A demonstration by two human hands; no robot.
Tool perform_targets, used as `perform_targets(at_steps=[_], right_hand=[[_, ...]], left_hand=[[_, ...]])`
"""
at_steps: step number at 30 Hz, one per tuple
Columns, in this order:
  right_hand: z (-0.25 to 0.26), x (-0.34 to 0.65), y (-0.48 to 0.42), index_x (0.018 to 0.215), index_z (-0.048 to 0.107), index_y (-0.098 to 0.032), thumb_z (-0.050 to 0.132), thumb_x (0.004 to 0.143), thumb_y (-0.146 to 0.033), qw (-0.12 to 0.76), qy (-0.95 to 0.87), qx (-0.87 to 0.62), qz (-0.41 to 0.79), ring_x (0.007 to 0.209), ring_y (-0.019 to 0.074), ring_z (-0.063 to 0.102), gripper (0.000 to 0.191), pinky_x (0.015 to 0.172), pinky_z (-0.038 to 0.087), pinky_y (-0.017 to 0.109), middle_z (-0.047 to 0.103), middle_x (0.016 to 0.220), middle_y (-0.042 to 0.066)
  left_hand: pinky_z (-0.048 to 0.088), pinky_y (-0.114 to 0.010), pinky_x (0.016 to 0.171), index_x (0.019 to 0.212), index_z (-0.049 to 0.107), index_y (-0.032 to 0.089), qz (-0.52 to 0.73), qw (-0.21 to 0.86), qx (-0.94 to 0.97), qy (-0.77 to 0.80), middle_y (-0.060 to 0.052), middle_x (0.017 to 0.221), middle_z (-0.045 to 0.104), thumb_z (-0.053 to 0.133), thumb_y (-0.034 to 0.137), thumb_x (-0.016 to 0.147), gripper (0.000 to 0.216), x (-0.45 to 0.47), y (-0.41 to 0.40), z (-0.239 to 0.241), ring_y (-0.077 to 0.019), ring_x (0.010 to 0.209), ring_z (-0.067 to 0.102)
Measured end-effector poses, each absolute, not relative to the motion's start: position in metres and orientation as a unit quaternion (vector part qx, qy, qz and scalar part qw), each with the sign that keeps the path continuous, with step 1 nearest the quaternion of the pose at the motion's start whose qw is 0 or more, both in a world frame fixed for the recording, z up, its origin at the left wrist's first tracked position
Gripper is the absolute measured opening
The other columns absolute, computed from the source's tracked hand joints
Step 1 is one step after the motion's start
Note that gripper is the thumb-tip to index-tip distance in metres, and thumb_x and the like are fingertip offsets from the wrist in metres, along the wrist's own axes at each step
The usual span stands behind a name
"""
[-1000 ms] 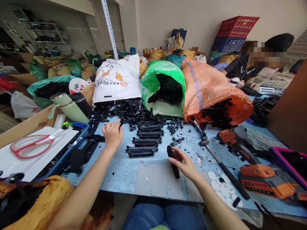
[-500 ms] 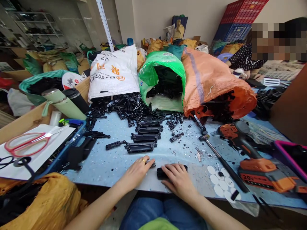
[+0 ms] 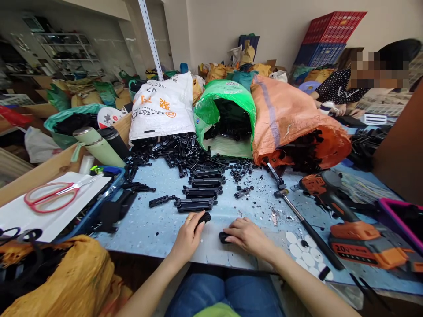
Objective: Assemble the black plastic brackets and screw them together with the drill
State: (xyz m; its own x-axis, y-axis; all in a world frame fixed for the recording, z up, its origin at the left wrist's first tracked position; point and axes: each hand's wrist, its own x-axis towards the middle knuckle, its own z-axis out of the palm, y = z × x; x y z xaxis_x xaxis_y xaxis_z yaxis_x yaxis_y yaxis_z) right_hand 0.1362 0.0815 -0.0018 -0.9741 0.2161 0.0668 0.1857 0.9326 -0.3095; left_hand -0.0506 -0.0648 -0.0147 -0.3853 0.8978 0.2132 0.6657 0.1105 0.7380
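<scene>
Head view: the left hand (image 3: 187,237) pinches a small black part (image 3: 205,218) between thumb and fingers above the near side of the table (image 3: 139,233), and only the part's front end shows past the fingertips. The right hand (image 3: 248,237) is curled over a black piece (image 3: 224,237) near the table's front edge; its rounded left end sticks out, while the palm and fingers hide the rest, so its full length cannot be told. The two hands are apart, with a gap between what they hold. Just beyond the left hand, black assemblies (image 3: 197,204) lie in a row, the farthest merging with a heap of black parts (image 3: 180,158) whose single shapes are hard to separate. A black link (image 3: 160,201) lies at the row's left end, its tip close to the nearest assembly. Behind the heap, a white sack (image 3: 161,108) hides its own opening; a green sack (image 3: 205,108) and an orange sack (image 3: 291,114) gape forward, their dark contents too shadowed to make out. On the right, a cordless power tool (image 3: 363,246) runs toward the frame's edge, beside a long-handled tool (image 3: 317,237) and overlapping white discs (image 3: 309,257). A yellow sack (image 3: 76,281) is cut off at lower left. At far right, a co-worker's dotted sleeve (image 3: 333,83) is visible, the hands there indistinct.
</scene>
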Motion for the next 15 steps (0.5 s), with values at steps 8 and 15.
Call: perform_targets(at_steps=[8, 15], right_hand=[[-0.013, 0.125, 0.102, 0.126, 0.051, -0.021, 0.051, 0.080, -0.058, 0.131, -0.967, -0.181, 0.119, 0.111, 0.0274, 0.047, 0.059, 0.099, 0.030, 0.050, 0.057, 0.117, 0.011], [0.005, 0.118, 0.073, 0.132, 0.042, -0.022, 0.031, 0.090, -0.055, 0.175, -0.732, -0.294, 0.589, 0.070, 0.0178, 0.062, 0.055, 0.065, 0.052, 0.035, 0.064, 0.087, 0.006]], left_hand=[[0.050, -0.030, 0.069, 0.118, 0.053, 0.020, 0.488, 0.234, 0.433, 0.721, -0.009, 0.105, 0.055, 0.039, 0.035, 0.090, 0.034, -0.043, -0.062, -0.009, -0.0141, 0.071, 0.058], [0.045, -0.023, 0.052, 0.121, 0.054, 0.020, 0.547, 0.320, 0.394, 0.666, -0.008, 0.105, 0.054, 0.043, 0.041, 0.088, 0.040, -0.011, -0.044, 0.003, -0.0066, 0.051, 0.050]])
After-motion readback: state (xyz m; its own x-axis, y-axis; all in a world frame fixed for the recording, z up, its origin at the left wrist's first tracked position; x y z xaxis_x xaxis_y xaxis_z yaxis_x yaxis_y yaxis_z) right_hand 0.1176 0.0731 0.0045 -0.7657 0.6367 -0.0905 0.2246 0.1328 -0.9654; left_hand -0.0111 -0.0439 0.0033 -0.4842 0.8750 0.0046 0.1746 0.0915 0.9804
